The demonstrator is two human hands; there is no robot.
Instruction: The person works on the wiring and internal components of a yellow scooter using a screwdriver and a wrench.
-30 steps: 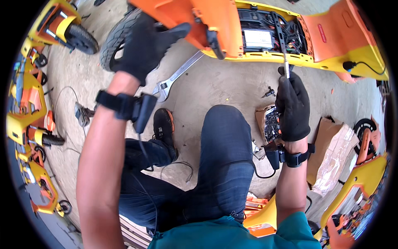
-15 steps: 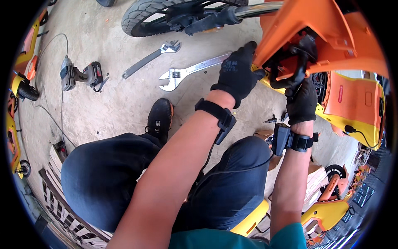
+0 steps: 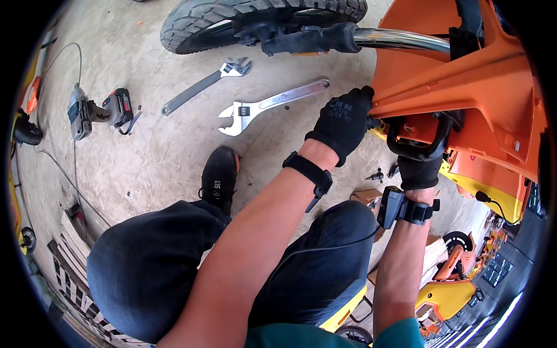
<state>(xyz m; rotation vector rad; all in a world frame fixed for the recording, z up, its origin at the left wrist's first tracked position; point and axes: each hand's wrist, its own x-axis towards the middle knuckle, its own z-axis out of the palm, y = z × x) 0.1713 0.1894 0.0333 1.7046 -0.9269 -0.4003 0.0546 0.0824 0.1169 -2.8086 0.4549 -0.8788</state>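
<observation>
Upper right of the frame: orange panel (tilted).
Left hand: gloved, closed on the panel's left edge.
Right hand: gloved, under the panel by a black bracket; grip hidden, cannot tell.
Upper middle, on floor: two wrenches.
Upper left: drill.

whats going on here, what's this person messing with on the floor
A seated person in black gloves has both hands on an orange scooter body panel. The left hand grips its lower edge, and the right hand is tucked under it by a black bracket. Two adjustable wrenches, a large one and a smaller one, lie untouched on the concrete floor, with a cordless drill further left and a tyre ahead.
</observation>
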